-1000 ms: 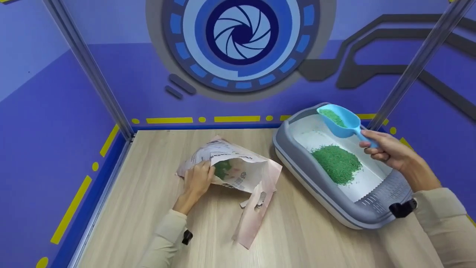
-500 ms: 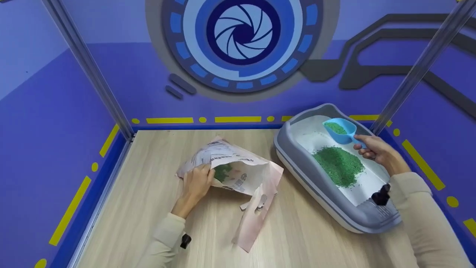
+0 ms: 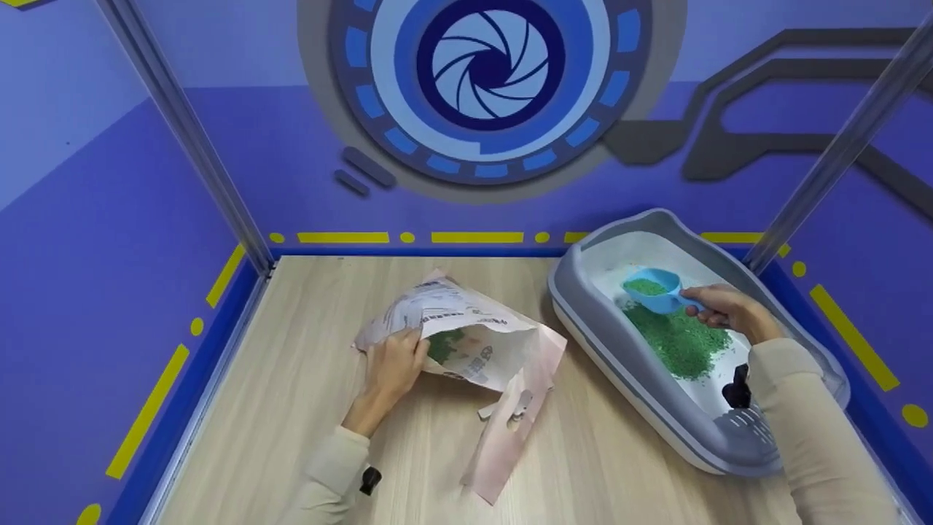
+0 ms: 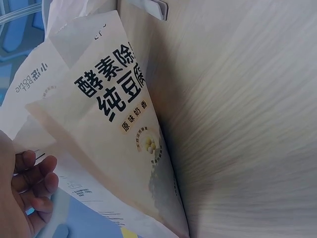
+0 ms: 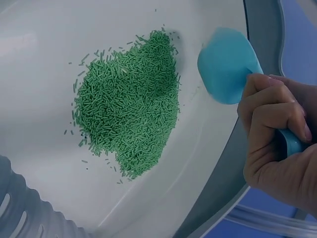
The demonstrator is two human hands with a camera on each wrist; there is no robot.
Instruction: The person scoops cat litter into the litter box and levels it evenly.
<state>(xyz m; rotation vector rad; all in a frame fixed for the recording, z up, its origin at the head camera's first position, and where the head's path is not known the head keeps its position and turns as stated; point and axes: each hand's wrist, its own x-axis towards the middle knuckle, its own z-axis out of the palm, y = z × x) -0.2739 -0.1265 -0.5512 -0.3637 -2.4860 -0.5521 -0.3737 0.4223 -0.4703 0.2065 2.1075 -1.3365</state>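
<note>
My right hand [image 3: 729, 310] grips the handle of a light blue scoop [image 3: 660, 300], fingers curled round it in the right wrist view. Green pellets [image 3: 645, 286] lie in the scoop's bowl. It is held over a grey-and-white litter box [image 3: 619, 379], above a heap of green litter pellets [image 5: 131, 106] on the white floor of the box. My left hand [image 3: 396, 368] pinches the edge of an open paper-like litter bag [image 3: 455, 299] lying on its side. More green pellets [image 3: 443, 345] show inside its mouth. Printed characters cover the bag's side [image 4: 114, 94] in the left wrist view.
A torn pink strip with a handle hole [image 3: 510, 430] hangs from the bag onto the wooden table [image 3: 306, 408]. The litter box has a slotted grey step [image 5: 29, 208] at its near end. Blue panels [image 3: 240, 168] with metal posts enclose the table.
My right hand has brought the loaded scoop lower and to the left, from above the box's far side to over the heap. The left hand keeps its hold on the bag.
</note>
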